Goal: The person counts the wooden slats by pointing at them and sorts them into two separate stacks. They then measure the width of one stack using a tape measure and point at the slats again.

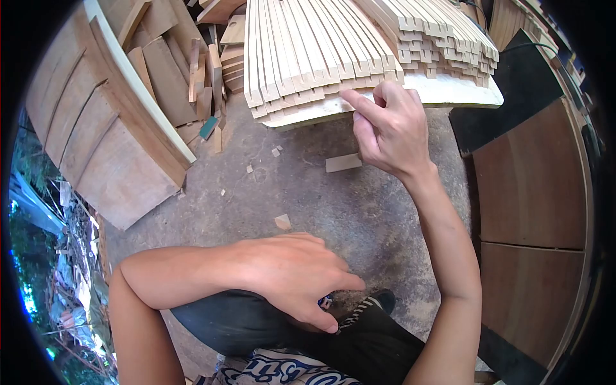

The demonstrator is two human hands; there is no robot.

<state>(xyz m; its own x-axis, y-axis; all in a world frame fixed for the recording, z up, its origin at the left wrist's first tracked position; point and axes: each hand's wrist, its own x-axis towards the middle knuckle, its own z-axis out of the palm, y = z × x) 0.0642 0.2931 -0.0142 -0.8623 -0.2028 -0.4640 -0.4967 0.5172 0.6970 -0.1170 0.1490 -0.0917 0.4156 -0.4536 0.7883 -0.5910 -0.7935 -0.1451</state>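
Observation:
My right hand (394, 131) is raised at the front of a stack of pale wooden strips (301, 51). Its index finger stretches toward the notched strip ends, and the other fingers are curled in; nothing shows in the grip. The strips lie side by side in layers on a white board (321, 112). My left hand (295, 273) hangs palm down over my dark-clothed knee, fingers loosely extended and the thumb apart, holding nothing.
A second pile of notched strips (443, 45) shares the board on the right. Curved wooden panels (115, 141) lean at left, near wood offcuts (205, 70). Brown panels (529, 186) stand at right. Small scraps, among them a flat offcut (344, 163), lie on the concrete floor (256, 199).

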